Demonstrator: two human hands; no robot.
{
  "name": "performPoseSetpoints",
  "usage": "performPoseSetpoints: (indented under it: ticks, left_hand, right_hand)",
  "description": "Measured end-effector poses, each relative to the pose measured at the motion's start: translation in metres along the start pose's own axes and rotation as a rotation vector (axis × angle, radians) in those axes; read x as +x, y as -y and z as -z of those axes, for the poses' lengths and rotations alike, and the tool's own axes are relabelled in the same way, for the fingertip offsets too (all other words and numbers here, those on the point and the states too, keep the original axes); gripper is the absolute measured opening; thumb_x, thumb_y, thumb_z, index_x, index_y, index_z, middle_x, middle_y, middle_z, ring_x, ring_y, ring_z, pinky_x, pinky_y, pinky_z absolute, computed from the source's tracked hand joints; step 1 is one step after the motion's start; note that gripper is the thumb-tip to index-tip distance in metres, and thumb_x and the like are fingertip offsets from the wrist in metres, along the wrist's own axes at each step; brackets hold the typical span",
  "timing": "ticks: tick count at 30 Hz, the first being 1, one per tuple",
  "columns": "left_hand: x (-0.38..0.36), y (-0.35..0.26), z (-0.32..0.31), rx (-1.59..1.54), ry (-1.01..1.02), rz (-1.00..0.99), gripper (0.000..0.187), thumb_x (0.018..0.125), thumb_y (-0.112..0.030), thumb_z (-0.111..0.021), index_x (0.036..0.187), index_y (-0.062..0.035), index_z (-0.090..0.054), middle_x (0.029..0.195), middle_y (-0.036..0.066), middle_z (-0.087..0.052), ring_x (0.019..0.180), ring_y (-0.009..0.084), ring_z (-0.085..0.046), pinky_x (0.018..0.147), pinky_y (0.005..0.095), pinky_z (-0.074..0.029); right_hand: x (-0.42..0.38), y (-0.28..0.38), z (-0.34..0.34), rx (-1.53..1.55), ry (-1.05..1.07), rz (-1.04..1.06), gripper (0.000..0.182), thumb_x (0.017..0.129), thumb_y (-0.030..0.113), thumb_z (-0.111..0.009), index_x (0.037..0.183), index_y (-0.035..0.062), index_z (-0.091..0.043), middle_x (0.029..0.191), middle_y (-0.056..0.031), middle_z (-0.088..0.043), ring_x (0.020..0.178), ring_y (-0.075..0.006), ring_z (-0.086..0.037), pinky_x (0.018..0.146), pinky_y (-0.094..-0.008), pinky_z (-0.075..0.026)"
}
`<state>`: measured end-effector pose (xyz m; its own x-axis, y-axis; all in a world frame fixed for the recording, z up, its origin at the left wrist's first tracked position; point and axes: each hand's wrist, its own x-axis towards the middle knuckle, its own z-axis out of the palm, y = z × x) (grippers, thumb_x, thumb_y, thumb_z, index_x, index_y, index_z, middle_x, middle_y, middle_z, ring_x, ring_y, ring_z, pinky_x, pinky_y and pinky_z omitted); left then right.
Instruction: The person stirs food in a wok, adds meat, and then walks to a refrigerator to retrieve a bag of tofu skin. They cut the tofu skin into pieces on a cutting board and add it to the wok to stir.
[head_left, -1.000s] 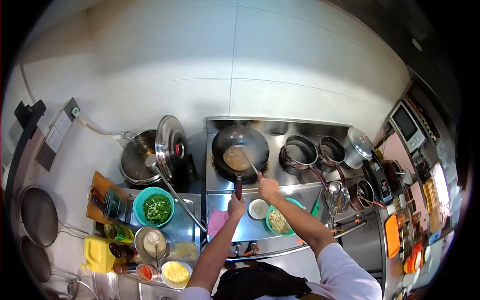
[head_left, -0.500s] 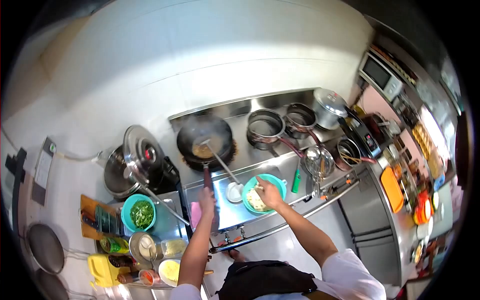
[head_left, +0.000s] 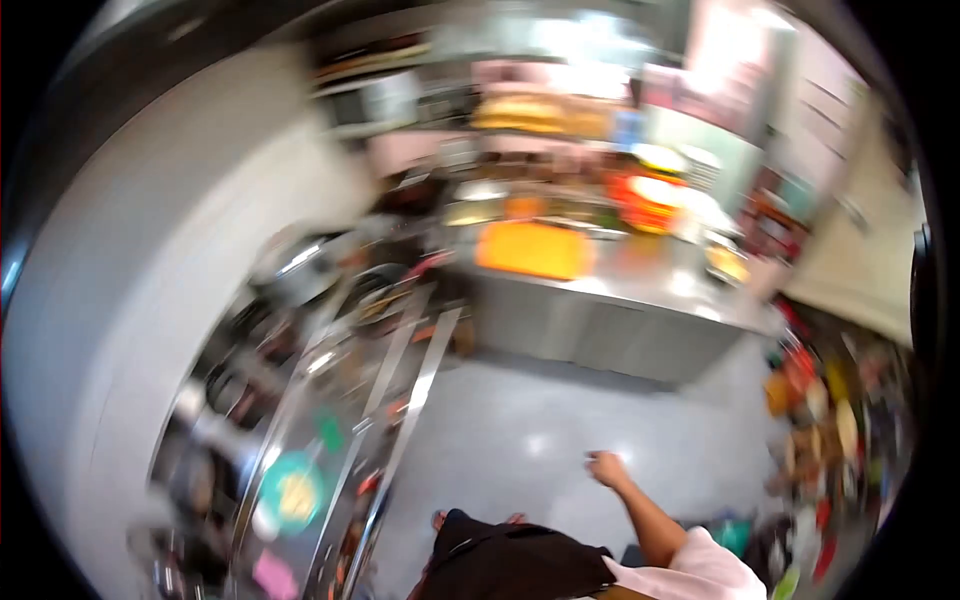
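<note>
Over the floor, away from the stove, my right hand (head_left: 605,467) hangs with its fingers curled together. Anything inside those fingers is too small and blurred to make out. My left hand is out of view. On the stove's front ledge to the left sits the turquoise bowl (head_left: 296,492) with pale pieces in it. A green-handled utensil (head_left: 329,431) lies just beyond this bowl, and a pink cloth (head_left: 274,576) is on the near side. A wok (head_left: 200,490) on the stove is smeared by motion.
A steel counter (head_left: 640,330) stands ahead, carrying an orange tray (head_left: 535,249) and a stack of red and yellow items (head_left: 652,195). Pots line the stove at left, fronted by a metal rail (head_left: 400,450). Assorted goods (head_left: 815,400) crowd the right side.
My view has swung right from the stove to the counter. My right hand has left the turquoise bowl and is over the floor. My left hand, earlier on the wok handle, has gone from view.
</note>
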<state>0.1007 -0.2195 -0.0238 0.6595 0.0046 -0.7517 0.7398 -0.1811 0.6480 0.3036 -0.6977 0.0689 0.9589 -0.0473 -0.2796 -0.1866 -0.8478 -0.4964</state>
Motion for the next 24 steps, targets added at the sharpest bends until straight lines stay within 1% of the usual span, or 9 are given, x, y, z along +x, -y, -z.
performPoseSetpoints:
  ticks: [3, 9, 12, 15, 17, 18, 20, 21, 24]
  left_hand:
    - [0.064, -0.08, -0.004, 0.122, 0.137, 0.143, 0.035, 0.091, -0.026, -0.056, 0.119, -0.0041, -0.06, 0.112, 0.018, -0.062, 0.108, 0.0285, -0.057, 0.093, 0.039, -0.045]
    - [0.168, -0.211, -0.061, 0.258, 0.214, 0.484, 0.033, 0.092, -0.022, -0.056, 0.119, -0.0049, -0.061, 0.113, 0.018, -0.062, 0.105, 0.0298, -0.058, 0.094, 0.0345, -0.044]
    - [0.231, -0.266, -0.131, 0.538, 0.242, 0.542, 0.038, 0.092, -0.028, -0.054, 0.12, -0.0035, -0.06, 0.113, 0.018, -0.063, 0.104, 0.0278, -0.059, 0.091, 0.0379, -0.046]
    - [0.256, -0.325, -0.306, 1.226, -0.151, 0.274, 0.046, 0.098, -0.038, -0.033, 0.103, -0.0052, -0.065, 0.101, 0.019, -0.066, 0.092, 0.0358, -0.064, 0.08, 0.0461, -0.049]
    - [0.315, -0.399, -0.375, 1.785, 0.755, -0.354, 0.031, 0.092, -0.031, -0.049, 0.097, -0.006, -0.067, 0.087, 0.017, -0.069, 0.065, 0.0272, -0.065, 0.071, 0.0423, -0.052]
    - [0.328, -0.413, -0.428, 1.648, 0.849, -0.582, 0.03, 0.091, -0.03, -0.051, 0.086, -0.0051, -0.066, 0.076, 0.014, -0.067, 0.063, 0.0261, -0.064, 0.065, 0.0419, -0.05]
    - [0.351, -0.446, -0.546, 1.341, 0.786, -0.455, 0.04, 0.088, -0.038, -0.057, 0.097, 0.0001, -0.065, 0.081, 0.015, -0.066, 0.065, 0.0237, -0.064, 0.062, 0.0367, -0.051]
    - [0.338, -0.471, -0.599, 1.271, 0.894, -0.586, 0.048, 0.087, -0.042, -0.05, 0.106, -0.0003, -0.064, 0.116, 0.026, -0.059, 0.107, 0.0391, -0.057, 0.093, 0.0436, -0.044]
    - [0.294, -0.521, -0.736, 1.035, 0.976, -0.459, 0.052, 0.09, -0.035, -0.058, 0.132, -0.0046, -0.049, 0.125, 0.02, -0.058, 0.116, 0.0297, -0.056, 0.098, 0.0374, -0.042]
  right_hand:
    - [-0.013, -0.022, 0.017, 0.198, -0.103, -0.134, 0.04, 0.081, 0.021, -0.057, 0.117, 0.0058, -0.063, 0.098, -0.0206, -0.067, 0.086, -0.034, -0.067, 0.083, -0.0416, -0.052]
    - [-0.039, -0.082, 0.067, 0.594, 0.076, -0.285, 0.044, 0.086, 0.03, -0.058, 0.123, 0.0077, -0.059, 0.09, -0.0151, -0.07, 0.079, -0.0229, -0.068, 0.076, -0.0347, -0.052]
    - [-0.051, -0.169, 0.076, 0.505, -0.051, -0.324, 0.046, 0.085, 0.033, -0.06, 0.124, 0.0096, -0.06, 0.092, -0.0143, -0.069, 0.079, -0.0226, -0.067, 0.077, -0.0357, -0.051]
    - [-0.089, -0.239, 0.089, 0.488, 0.143, -0.527, 0.048, 0.087, 0.04, -0.056, 0.128, 0.0147, -0.058, 0.116, -0.0173, -0.064, 0.109, -0.0302, -0.06, 0.095, -0.0361, -0.045]
    - [-0.121, -0.266, 0.1, 0.684, 0.123, -0.631, 0.05, 0.09, 0.044, -0.056, 0.132, 0.0168, -0.054, 0.118, -0.0141, -0.064, 0.111, -0.0247, -0.058, 0.097, -0.0323, -0.043]
    - [-0.13, -0.264, 0.105, 0.83, 0.103, -0.695, 0.051, 0.091, 0.045, -0.056, 0.134, 0.0187, -0.053, 0.119, -0.0116, -0.064, 0.111, -0.02, -0.057, 0.096, -0.0299, -0.042]
    - [-0.14, -0.255, 0.118, 1.033, -0.029, -0.794, 0.051, 0.095, 0.043, -0.05, 0.137, 0.0155, -0.048, 0.131, -0.0116, -0.054, 0.122, -0.0208, -0.048, 0.102, -0.0297, -0.036]
    - [-0.139, -0.26, 0.129, 1.208, -0.147, -0.884, 0.051, 0.098, 0.041, -0.044, 0.14, 0.0123, -0.044, 0.143, -0.0116, -0.044, 0.133, -0.0216, -0.038, 0.107, -0.0295, -0.029]
    - [-0.13, -0.318, 0.098, 1.236, -0.522, -0.804, 0.052, 0.097, 0.037, -0.051, 0.144, 0.0152, -0.04, 0.139, -0.0078, -0.047, 0.124, -0.0148, -0.047, 0.102, -0.0269, -0.036]
